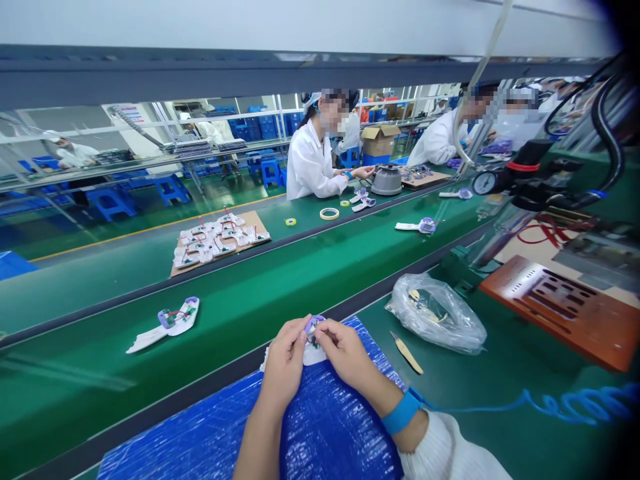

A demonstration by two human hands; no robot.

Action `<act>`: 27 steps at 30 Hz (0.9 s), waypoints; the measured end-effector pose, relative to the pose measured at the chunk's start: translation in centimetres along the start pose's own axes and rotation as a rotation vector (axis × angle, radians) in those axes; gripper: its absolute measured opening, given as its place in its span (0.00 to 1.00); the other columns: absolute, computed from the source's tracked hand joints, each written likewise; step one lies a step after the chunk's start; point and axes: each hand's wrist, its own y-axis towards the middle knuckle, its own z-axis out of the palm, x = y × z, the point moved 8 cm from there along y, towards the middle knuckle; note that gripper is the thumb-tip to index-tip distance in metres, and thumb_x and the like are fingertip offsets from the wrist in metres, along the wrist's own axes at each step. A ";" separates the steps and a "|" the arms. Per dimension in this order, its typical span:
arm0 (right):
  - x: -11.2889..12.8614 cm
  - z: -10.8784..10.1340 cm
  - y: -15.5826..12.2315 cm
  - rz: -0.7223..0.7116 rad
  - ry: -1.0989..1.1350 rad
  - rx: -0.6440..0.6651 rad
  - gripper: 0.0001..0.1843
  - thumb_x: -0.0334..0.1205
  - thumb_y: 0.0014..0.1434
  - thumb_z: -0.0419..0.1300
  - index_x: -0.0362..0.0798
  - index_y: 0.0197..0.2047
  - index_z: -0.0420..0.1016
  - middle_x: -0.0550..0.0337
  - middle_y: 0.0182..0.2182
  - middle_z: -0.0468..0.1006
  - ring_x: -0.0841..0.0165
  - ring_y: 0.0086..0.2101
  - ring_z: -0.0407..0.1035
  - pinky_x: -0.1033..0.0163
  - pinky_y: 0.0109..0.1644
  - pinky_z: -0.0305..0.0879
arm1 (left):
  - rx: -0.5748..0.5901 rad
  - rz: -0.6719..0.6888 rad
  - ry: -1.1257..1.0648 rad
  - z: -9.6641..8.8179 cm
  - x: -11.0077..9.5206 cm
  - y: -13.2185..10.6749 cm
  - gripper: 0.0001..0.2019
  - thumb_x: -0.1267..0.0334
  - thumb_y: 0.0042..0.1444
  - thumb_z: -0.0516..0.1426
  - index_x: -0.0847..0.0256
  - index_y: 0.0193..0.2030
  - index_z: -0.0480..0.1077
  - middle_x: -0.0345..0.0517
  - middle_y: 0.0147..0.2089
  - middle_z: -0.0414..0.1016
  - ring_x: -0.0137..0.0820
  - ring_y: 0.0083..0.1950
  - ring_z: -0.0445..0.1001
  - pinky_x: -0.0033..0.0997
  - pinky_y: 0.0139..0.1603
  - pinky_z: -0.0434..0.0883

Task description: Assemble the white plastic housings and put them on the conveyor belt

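Note:
My left hand (285,357) and my right hand (345,350) meet over a blue mat (215,433) at the near edge of the bench. Both pinch a small white plastic part (314,339) with a purple ring and thin wires at its top. The fingers of each hand are closed on it. A blue wrist strap (403,412) sits on my right wrist, and its coiled blue cord (565,403) runs off to the right.
A green conveyor belt (240,313) carries a similar white part (173,322). A board of several such parts (217,241) lies further back. A clear plastic bag (437,313), a small knife (406,352) and an orange fixture plate (565,303) lie to the right. Other people work beyond.

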 end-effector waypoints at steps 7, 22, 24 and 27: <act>0.3 -0.2 0.0 0.010 0.063 -0.007 0.12 0.41 0.62 0.54 0.48 0.28 0.71 0.64 0.24 0.69 0.70 0.26 0.61 0.66 0.31 0.57 | 0.056 0.038 0.093 0.3 -0.2 0.1 0.19 0.57 0.66 0.47 0.56 0.58 0.70 0.50 0.60 0.70 0.37 0.62 0.67 0.46 0.65 0.62; -1.7 0.4 -0.2 0.086 0.095 -0.067 0.12 0.45 0.62 0.55 0.48 0.31 0.72 0.62 0.24 0.71 0.70 0.23 0.63 0.66 0.26 0.58 | -0.008 -0.049 0.102 0.3 0.5 0.2 0.19 0.57 0.64 0.48 0.57 0.58 0.70 0.49 0.60 0.71 0.37 0.62 0.68 0.44 0.64 0.64; -2.2 0.3 -0.2 0.125 0.140 -0.087 0.12 0.46 0.61 0.56 0.47 0.32 0.73 0.61 0.24 0.72 0.70 0.23 0.63 0.66 0.25 0.59 | -0.010 -0.073 0.119 0.3 0.7 0.1 0.20 0.57 0.65 0.48 0.57 0.59 0.69 0.48 0.61 0.70 0.38 0.62 0.67 0.44 0.64 0.64; -2.6 0.2 -0.3 0.165 0.209 -0.110 0.11 0.46 0.60 0.58 0.47 0.32 0.72 0.61 0.24 0.72 0.71 0.22 0.63 0.66 0.25 0.59 | -0.006 -0.085 0.152 0.4 0.8 0.0 0.20 0.56 0.65 0.47 0.56 0.60 0.68 0.47 0.61 0.69 0.38 0.63 0.67 0.44 0.63 0.65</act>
